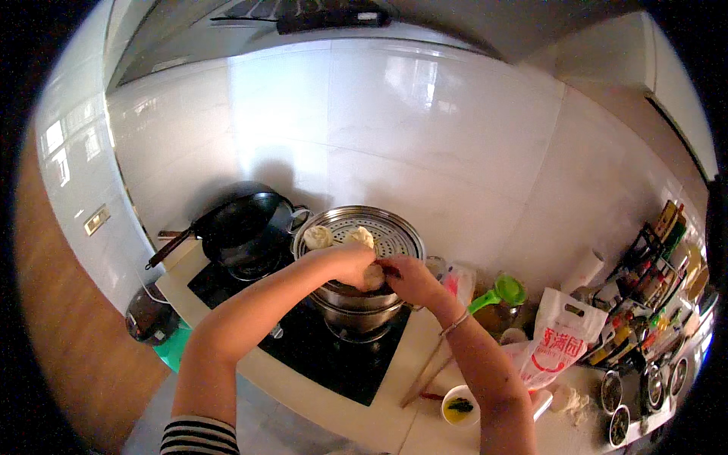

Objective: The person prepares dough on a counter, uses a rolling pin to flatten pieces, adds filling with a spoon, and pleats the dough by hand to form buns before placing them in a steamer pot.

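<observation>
A stainless steel steamer pot (pixel 414 236) stands on the black cooktop, its perforated tray (pixel 392 242) exposed at the top. Two pale dough buns rest on that tray: a round bun (pixel 318 237) at the left and a second bun (pixel 360 235) partly behind my left hand. My left hand (pixel 357 263) is over the near side of the steamer, with what looks like another dough bun (pixel 373 277) in its curled fingers. Close against it, my right hand (pixel 408 277) has bent fingers at the bun's right side. Its grip is too dark to make out.
A black wok (pixel 244 227) sits on the left burner of the cooktop (pixel 352 369). On the right counter are chopsticks (pixel 424 369), a white bowl of yellow liquid (pixel 458 418), a green ladle (pixel 509 290), a plastic bag (pixel 560 330) and a crowded condiment rack (pixel 637 296).
</observation>
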The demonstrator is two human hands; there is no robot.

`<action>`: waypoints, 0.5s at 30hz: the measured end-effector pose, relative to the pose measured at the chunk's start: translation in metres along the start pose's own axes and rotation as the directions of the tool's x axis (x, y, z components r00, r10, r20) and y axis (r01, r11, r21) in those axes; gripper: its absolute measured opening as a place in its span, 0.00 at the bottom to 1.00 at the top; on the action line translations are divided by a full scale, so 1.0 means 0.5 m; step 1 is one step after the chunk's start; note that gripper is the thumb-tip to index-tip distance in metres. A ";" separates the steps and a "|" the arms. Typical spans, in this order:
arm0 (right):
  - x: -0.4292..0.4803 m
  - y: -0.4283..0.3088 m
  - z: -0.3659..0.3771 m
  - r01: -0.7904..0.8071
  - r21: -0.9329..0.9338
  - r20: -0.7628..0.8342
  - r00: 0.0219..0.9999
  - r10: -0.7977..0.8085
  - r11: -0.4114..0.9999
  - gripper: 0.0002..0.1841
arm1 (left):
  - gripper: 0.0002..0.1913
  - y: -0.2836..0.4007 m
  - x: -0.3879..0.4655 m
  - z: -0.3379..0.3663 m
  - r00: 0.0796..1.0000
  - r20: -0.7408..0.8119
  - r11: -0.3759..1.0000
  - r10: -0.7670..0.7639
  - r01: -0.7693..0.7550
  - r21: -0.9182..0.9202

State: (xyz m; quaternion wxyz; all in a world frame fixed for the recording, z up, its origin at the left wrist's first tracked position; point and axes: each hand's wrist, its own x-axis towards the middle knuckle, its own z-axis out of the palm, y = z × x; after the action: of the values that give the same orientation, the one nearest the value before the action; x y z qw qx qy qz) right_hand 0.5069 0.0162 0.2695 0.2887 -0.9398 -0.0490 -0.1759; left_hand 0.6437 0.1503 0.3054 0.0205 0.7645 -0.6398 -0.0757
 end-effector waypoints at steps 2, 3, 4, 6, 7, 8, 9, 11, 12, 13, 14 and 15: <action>-0.001 -0.013 -0.007 -0.022 -0.051 -0.152 0.988 0.014 0.998 0.21 | 0.21 -0.014 -0.019 -0.019 0.998 0.046 0.998 0.046 -0.047 0.037; -0.019 -0.009 -0.018 -0.059 -0.082 -0.233 0.972 0.038 0.995 0.21 | 0.22 0.009 -0.027 -0.038 0.998 -0.030 0.995 0.059 -0.056 0.078; -0.048 0.002 -0.037 0.003 -0.011 -0.354 0.935 -0.006 1.000 0.21 | 0.23 0.041 -0.035 -0.065 0.990 -0.108 0.990 0.090 -0.077 0.120; -0.114 -0.028 -0.054 -0.047 0.031 -0.522 0.851 0.057 0.998 0.18 | 0.24 0.064 -0.063 -0.056 0.827 -0.511 0.965 0.235 -0.263 0.019; -0.167 -0.035 -0.052 -0.113 0.052 -0.615 0.779 0.121 0.992 0.16 | 0.25 0.094 -0.083 -0.058 0.800 -0.561 0.947 0.211 -0.309 -0.084; -0.239 -0.034 -0.045 -0.145 0.177 -0.639 0.735 0.226 0.973 0.14 | 0.23 0.154 -0.101 -0.054 0.780 -0.606 0.928 0.154 -0.325 -0.182; -0.286 -0.058 -0.024 -0.108 0.314 -0.658 0.691 0.298 0.943 0.13 | 0.23 0.174 -0.137 -0.044 0.765 -0.635 0.896 0.106 -0.350 -0.273; -0.381 -0.099 0.007 -0.180 0.406 -0.638 0.646 0.419 0.896 0.10 | 0.20 0.168 -0.188 0.033 0.756 -0.653 0.885 0.052 -0.337 -0.321; -0.433 -0.097 0.022 -0.205 0.433 -0.664 0.586 0.464 0.878 0.09 | 0.20 0.184 -0.197 0.063 0.807 -0.590 0.846 0.025 -0.331 -0.417; -0.494 -0.080 0.026 -0.229 0.448 -0.684 0.534 0.497 0.864 0.09 | 0.20 0.207 -0.187 0.092 0.851 -0.525 0.799 -0.005 -0.312 -0.514; -0.560 -0.043 0.041 -0.349 0.291 -0.747 0.498 0.440 0.891 0.08 | 0.20 0.229 -0.174 0.125 0.859 -0.509 0.779 0.053 -0.355 -0.518; -0.627 -0.031 0.046 -0.410 0.428 -0.718 0.387 0.579 0.805 0.10 | 0.19 0.253 -0.157 0.163 0.862 -0.498 0.760 0.101 -0.389 -0.520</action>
State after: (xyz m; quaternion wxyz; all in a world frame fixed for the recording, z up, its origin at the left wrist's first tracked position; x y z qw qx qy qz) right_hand 0.2183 0.0446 0.1474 0.3995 -0.6845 0.3586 -0.4932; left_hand 0.4955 0.2098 0.2484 0.4173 0.6205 -0.6568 -0.0974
